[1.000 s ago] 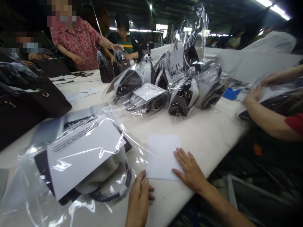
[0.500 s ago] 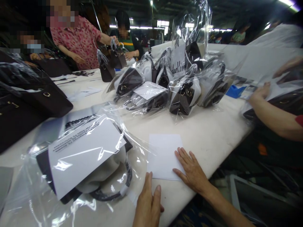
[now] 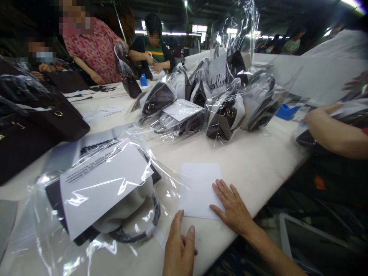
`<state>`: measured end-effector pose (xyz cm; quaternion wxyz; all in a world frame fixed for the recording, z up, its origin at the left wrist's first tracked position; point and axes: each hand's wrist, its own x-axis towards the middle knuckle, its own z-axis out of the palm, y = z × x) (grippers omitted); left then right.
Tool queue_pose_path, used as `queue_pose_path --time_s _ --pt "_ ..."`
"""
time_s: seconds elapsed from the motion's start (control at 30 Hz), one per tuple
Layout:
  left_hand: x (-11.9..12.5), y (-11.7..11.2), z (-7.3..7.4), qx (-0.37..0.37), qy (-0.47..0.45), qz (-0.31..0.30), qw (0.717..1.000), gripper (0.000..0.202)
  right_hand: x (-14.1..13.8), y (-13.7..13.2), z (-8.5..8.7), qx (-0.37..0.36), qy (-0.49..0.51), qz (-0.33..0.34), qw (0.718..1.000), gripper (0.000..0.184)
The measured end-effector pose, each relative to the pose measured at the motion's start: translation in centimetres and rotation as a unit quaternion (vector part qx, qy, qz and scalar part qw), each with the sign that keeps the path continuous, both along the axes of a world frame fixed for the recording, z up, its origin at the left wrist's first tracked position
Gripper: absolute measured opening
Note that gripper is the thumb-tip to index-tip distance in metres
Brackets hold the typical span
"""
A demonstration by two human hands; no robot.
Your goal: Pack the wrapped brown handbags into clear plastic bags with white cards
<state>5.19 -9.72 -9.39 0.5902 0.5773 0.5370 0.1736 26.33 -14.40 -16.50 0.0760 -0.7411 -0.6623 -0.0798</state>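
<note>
Flat on the table lies a stack of white paper sheets (image 3: 198, 191). My right hand (image 3: 231, 207) rests on its right edge, fingers stretched out and holding nothing. By the near left corner of the paper is my left hand (image 3: 181, 245), thumb and forefinger apart, other fingers partly curled, with nothing seen in it. To the left lies a dark handbag (image 3: 156, 212) inside a clear plastic bag (image 3: 169, 184). A printed white sheet (image 3: 106, 188) covers much of the handbag, and its looped handle points toward me.
Several plastic-wrapped handbags (image 3: 222, 119) stand across the cream table (image 3: 244, 161). Unwrapped dark handbags (image 3: 66, 119) crowd the left side. A blue object (image 3: 286, 111) sits at the right. A co-worker's arm (image 3: 330, 130) reaches in there, and other people work at the far side.
My left hand has shifted very slightly; my right hand stays on the paper. The co-worker's arm at right has moved, and across the table a person has drawn a bag closer.
</note>
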Motion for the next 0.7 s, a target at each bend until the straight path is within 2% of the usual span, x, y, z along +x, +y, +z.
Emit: queue_pose_path --time_s 0.13,0.23,0.4,0.47,0.57,0.63,0.7 --pt "0.3 0.4 0.9 -0.054 0.008 0.041 0.998 0.063 0.0 0.0 0.0 0.004 0.008 0.0 1.0 0.064" --pt "0.3 0.8 0.8 -0.068 -0.012 0.063 0.996 0.061 0.1 0.0 -0.1 0.008 0.011 0.003 1.0 0.064" --pt "0.6 2.0 0.7 -0.146 -0.064 0.14 0.977 0.058 0.0 0.0 -0.3 0.023 0.017 -0.008 1.0 0.063" --pt "1.2 2.4 0.5 -0.162 -0.072 0.131 0.975 0.055 0.0 0.1 -0.4 0.023 0.018 -0.017 0.999 0.062" --pt "2.5 2.8 -0.2 -0.162 -0.104 0.061 0.979 0.039 0.2 0.0 -0.3 0.018 0.029 -0.019 0.999 0.059" --pt "3.5 3.0 -0.5 -0.164 -0.127 0.017 0.978 0.03 0.6 -0.6 -0.1 0.028 0.067 -0.002 0.997 0.063" --pt "4.3 3.2 -0.2 -0.189 -0.16 0.012 0.969 0.028 1.0 -1.6 0.2 0.05 0.13 0.038 0.99 0.073"
